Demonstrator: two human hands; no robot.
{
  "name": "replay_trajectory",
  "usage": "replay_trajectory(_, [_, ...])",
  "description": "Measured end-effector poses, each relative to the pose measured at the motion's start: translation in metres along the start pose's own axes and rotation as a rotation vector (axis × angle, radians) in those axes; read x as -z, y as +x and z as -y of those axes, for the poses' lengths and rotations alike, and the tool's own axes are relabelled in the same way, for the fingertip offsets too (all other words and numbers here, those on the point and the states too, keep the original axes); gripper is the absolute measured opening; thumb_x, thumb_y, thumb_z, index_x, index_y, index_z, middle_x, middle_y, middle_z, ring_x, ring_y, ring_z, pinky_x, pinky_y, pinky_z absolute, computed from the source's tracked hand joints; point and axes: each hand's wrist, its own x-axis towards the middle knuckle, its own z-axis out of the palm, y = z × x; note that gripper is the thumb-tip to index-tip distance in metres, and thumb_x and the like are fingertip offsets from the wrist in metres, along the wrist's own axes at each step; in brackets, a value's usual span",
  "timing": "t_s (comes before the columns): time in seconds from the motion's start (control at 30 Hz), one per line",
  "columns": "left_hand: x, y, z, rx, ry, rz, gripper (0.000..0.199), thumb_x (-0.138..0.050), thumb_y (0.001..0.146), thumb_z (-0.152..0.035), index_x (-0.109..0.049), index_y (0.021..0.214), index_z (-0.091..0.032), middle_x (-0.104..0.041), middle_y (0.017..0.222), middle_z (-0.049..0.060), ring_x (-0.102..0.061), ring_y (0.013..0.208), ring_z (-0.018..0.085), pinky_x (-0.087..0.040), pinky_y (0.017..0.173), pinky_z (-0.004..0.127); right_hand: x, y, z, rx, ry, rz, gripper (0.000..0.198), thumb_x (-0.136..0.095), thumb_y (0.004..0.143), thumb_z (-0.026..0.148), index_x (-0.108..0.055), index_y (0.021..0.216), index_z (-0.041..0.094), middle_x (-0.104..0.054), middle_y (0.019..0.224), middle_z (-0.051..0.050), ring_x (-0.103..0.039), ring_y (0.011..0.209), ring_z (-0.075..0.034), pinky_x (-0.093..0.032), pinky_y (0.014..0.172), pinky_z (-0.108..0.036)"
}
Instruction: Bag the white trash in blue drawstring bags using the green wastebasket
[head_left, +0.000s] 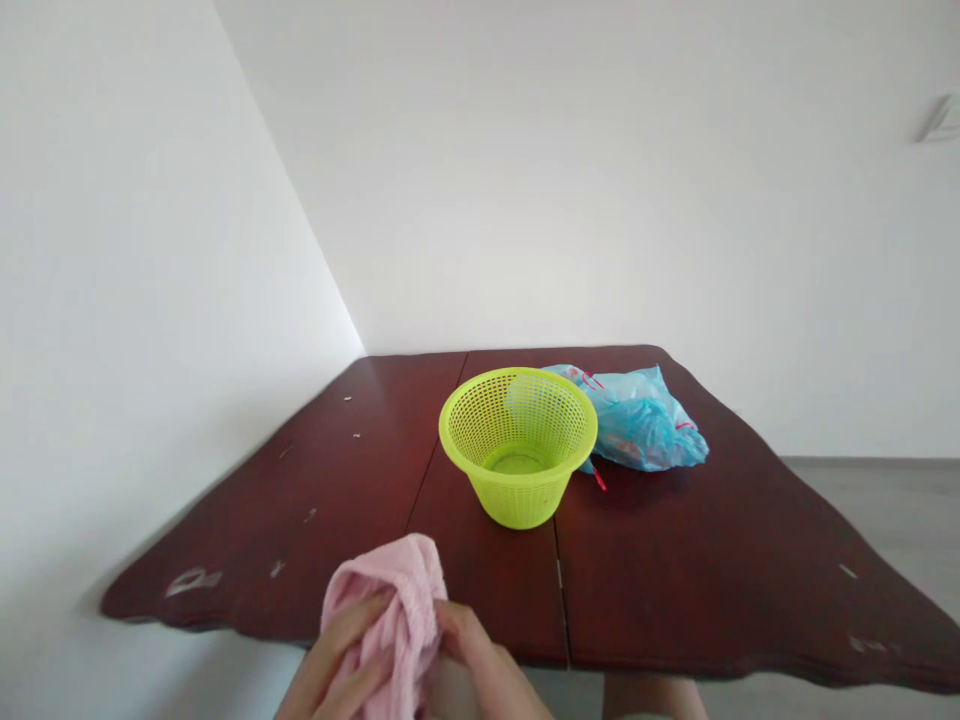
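A pink towel [401,575] is bunched up at the near edge of the table, between my two hands. My left hand [341,655] is closed around its left side, with the fingers pressed into the folds. From the right, my right hand [484,655] grips the cloth, thumb against its edge. A pale, blurred patch shows below the towel by my right hand; I cannot tell what it is. Beyond the hands a yellow-green plastic basket [517,500] with mesh walls stands upright, nothing visible in it.
Behind and right of the basket lies a crumpled blue plastic bag [649,435] with red marks or ties. The dark red-brown wooden table [675,580] has seams, pale scuffs and a wavy edge. White walls rise at the left and back; grey floor shows at the right.
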Motion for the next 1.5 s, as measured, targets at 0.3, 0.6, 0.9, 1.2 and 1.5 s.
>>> replay_trajectory(0.3, [0.008,0.138,0.099,0.096,0.404,-0.132,0.046,-0.079,0.104,-0.035,-0.071,0.149,-0.033,-0.073,0.162,0.015,-0.069,0.154,0.044,-0.047,0.140,0.069,0.068,-0.081,-0.015,0.023,-0.115,-0.360,0.039,-0.074,0.116,0.043,-0.078,0.155,0.035,-0.091,0.126,-0.013,-0.092,0.104,-0.030,-0.077,0.104,-0.049])
replay_trajectory(0.6, [-0.072,0.178,0.186,0.348,0.448,0.128,0.060,-0.063,0.103,-0.025,-0.069,0.163,-0.025,-0.064,0.178,0.018,-0.045,0.174,0.045,-0.024,0.147,0.068,0.116,-0.101,-0.001,-0.078,-0.194,-0.652,0.034,-0.071,0.117,0.058,-0.088,0.118,0.029,-0.090,0.097,-0.011,-0.088,0.080,-0.027,-0.076,0.074,-0.033])
replay_trajectory(0.9, [-0.091,0.165,0.191,0.395,0.384,0.094,0.084,-0.071,0.107,-0.055,-0.053,0.183,-0.022,-0.030,0.198,0.027,-0.031,0.180,0.057,-0.028,0.144,0.076,0.203,-0.086,0.020,0.026,-0.631,-0.911,0.028,-0.075,0.116,0.054,-0.083,0.126,0.030,-0.089,0.117,-0.011,-0.089,0.105,-0.031,-0.077,0.096,-0.046])
replay_trajectory(1.2, [-0.091,0.167,0.189,0.319,0.267,0.005,0.067,-0.057,0.113,-0.063,-0.062,0.168,-0.023,-0.048,0.190,0.022,-0.040,0.179,0.045,-0.028,0.148,0.065,0.325,-0.037,0.012,0.090,-1.039,-0.971,0.059,-0.058,0.119,0.058,-0.064,0.167,0.025,-0.067,0.172,-0.022,-0.064,0.162,-0.041,-0.055,0.133,-0.070])
replay_trajectory(1.5, [-0.088,0.165,0.198,0.316,0.231,-0.061,0.060,-0.055,0.115,-0.060,-0.064,0.158,-0.019,-0.059,0.180,0.024,-0.050,0.173,0.043,-0.030,0.148,0.060,0.329,-0.038,-0.019,-0.086,-1.305,-0.703,0.038,-0.066,0.114,0.046,-0.090,0.141,0.038,-0.067,0.174,-0.014,-0.063,0.156,-0.045,-0.047,0.129,-0.077])
